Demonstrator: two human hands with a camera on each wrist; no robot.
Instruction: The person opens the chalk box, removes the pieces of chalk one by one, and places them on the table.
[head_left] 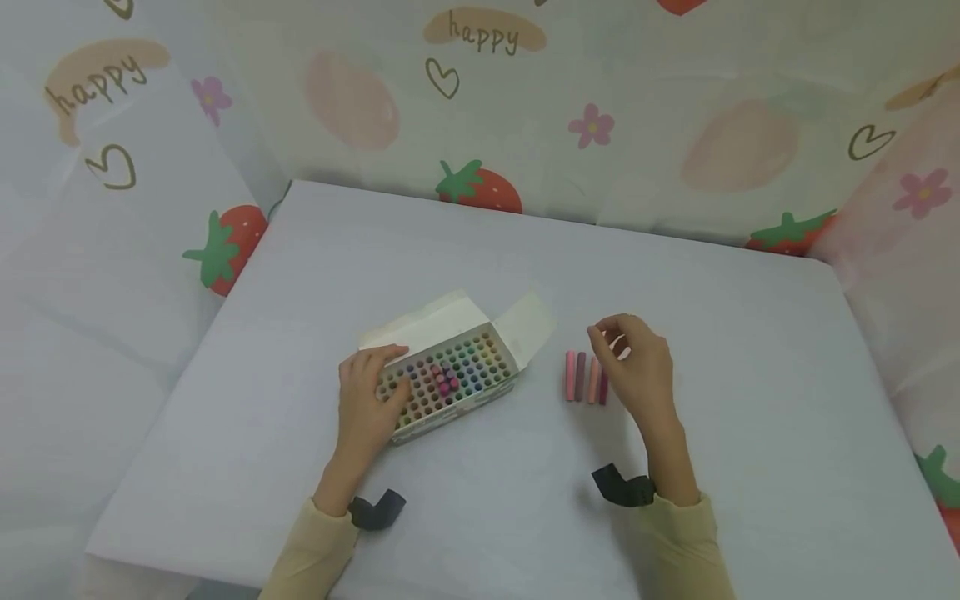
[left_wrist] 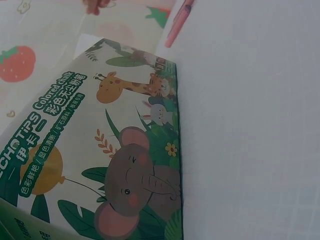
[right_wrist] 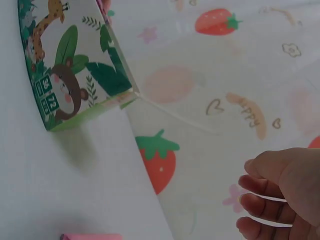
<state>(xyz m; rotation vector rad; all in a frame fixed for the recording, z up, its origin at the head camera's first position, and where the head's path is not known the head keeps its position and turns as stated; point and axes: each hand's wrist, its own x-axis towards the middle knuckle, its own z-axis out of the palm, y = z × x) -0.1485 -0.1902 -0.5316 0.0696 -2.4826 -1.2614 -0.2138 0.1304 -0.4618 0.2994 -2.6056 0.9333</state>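
Note:
An opened box of colored chalk sits at the table's middle, its lid folded back. Rows of round holes fill its top, and a cluster of pink and purple chalk sticks stands higher than the rest. My left hand rests on the box's left end, thumb over the holes and fingers by the lid. Right of the box, several pink to dark-red chalk sticks lie side by side. Above them hovers my right hand, fingers loosely bent and holding nothing; it partly hides the rightmost sticks.
A white-covered table spreads around the box. Behind it hangs a curtain printed with strawberries and flowers. The box's side flap sticks out toward the right. Black straps sit at both wrists.

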